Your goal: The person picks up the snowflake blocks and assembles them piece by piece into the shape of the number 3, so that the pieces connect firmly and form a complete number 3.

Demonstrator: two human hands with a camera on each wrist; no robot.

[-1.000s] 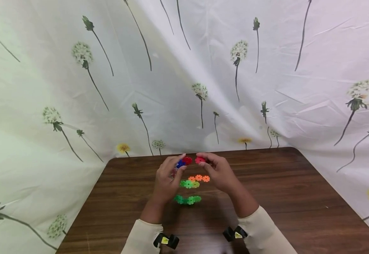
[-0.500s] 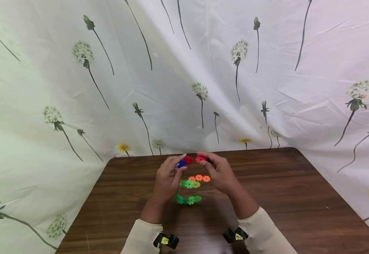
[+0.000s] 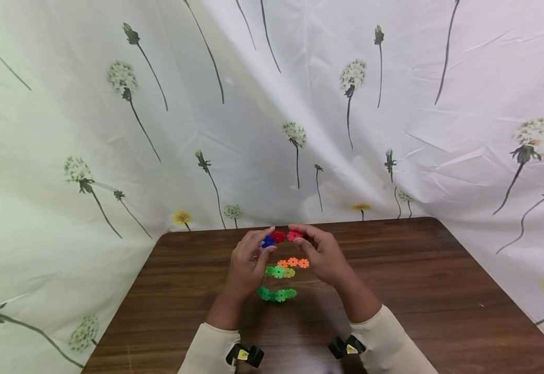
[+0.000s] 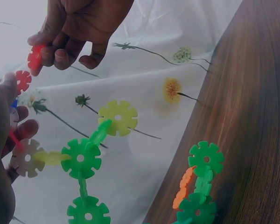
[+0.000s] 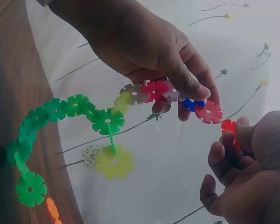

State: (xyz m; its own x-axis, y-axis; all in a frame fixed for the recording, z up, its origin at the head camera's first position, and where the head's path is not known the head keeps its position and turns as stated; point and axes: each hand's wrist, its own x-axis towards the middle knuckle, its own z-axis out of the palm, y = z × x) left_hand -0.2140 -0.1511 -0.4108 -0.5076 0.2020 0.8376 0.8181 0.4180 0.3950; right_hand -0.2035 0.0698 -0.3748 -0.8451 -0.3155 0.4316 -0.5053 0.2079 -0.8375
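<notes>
In the head view my left hand (image 3: pixel 248 265) pinches a chain of notched plastic flower discs at its blue disc (image 3: pixel 267 242). A red disc (image 5: pixel 208 112) forms the chain's end beyond the fingertips. The rest of the chain hangs down through grey, pink and green discs (image 5: pixel 107 122), and a yellow disc (image 5: pixel 115 162) branches off one green disc. Between thumb and fingers, my right hand (image 3: pixel 325 255) pinches a loose red disc (image 3: pixel 294 236). This disc faces the chain's red end, with a narrow gap between them. The left palm hides part of the chain.
A short row of orange discs (image 3: pixel 293 262) lies on the brown wooden table (image 3: pixel 393 291), beyond the hanging green discs. Behind the table's far edge hangs a white cloth (image 3: pixel 262 130) printed with dandelions. Both wrists carry black straps.
Both hands stay almost in place. The gap between the right hand's red disc and the chain's red end has narrowed slightly.
</notes>
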